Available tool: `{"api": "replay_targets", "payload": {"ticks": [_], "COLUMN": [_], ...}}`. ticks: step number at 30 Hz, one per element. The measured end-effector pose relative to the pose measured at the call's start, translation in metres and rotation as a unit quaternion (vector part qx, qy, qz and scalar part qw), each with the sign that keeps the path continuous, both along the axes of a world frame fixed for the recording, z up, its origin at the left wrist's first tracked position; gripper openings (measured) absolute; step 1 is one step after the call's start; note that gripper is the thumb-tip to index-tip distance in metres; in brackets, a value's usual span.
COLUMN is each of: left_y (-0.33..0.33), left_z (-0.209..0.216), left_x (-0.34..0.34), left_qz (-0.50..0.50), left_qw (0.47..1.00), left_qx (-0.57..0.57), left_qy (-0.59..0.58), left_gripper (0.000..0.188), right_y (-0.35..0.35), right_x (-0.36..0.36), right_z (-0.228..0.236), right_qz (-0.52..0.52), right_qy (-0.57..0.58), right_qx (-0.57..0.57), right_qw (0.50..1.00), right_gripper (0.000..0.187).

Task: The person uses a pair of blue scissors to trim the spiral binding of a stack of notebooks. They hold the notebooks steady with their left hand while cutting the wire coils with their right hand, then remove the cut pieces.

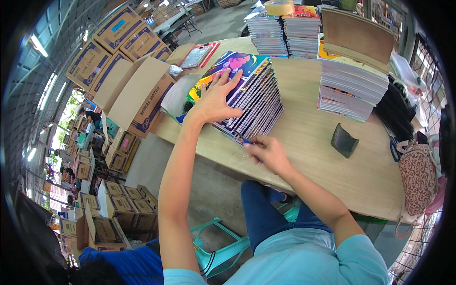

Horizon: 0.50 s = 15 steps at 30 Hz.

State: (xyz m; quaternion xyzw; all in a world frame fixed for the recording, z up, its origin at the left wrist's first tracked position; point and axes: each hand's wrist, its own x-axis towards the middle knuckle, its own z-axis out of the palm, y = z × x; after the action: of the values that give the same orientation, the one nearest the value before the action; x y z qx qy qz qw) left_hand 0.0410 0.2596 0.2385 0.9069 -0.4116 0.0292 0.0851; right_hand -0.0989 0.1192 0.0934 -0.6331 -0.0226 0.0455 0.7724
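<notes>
A tall stack of spiral notebooks [259, 107] stands at the table's near edge, its black coils facing me. The top cover is colourful, with a pink and purple figure. My left hand [219, 97] lies spread on that cover, fingers apart. Low at the stack's near corner, by the coil ends, my right hand [268, 153] is closed around a small blue-handled tool [246, 141]. The fingers cover most of the tool, so its kind does not show. Just left of the stack lies a loose notebook [178, 97], partly behind my left forearm.
Across the wooden table [294, 156] stand a stack of unbound pages [349, 92] and more book stacks [266, 35] with a tape roll [279, 7]. A dark curved piece [344, 141], scissors [394, 148] and a patterned pouch [418, 183] lie right. An open carton [142, 97] stands left.
</notes>
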Motion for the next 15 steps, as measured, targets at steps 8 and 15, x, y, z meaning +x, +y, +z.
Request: {"api": "replay_targets", "payload": {"ticks": [8,15], "left_y": [0.001,-0.001], "left_z": [0.001,0.001], "left_x": [-0.007,-0.007], "left_qz": [0.027,0.025], "left_qw": [1.000,1.000], "left_qx": [0.011,0.016], "left_qy": [0.003,-0.004], "left_gripper": [0.106,0.106], "right_y": [0.004,0.000], "right_x": [-0.021,-0.010], "right_z": [0.010,0.005], "right_qz": [-0.221,-0.160], "right_qy": [-0.212,-0.173], "right_qx": [-0.284,-0.289], "right_qw": [0.908,0.928], "right_gripper": [0.037,0.038]}}
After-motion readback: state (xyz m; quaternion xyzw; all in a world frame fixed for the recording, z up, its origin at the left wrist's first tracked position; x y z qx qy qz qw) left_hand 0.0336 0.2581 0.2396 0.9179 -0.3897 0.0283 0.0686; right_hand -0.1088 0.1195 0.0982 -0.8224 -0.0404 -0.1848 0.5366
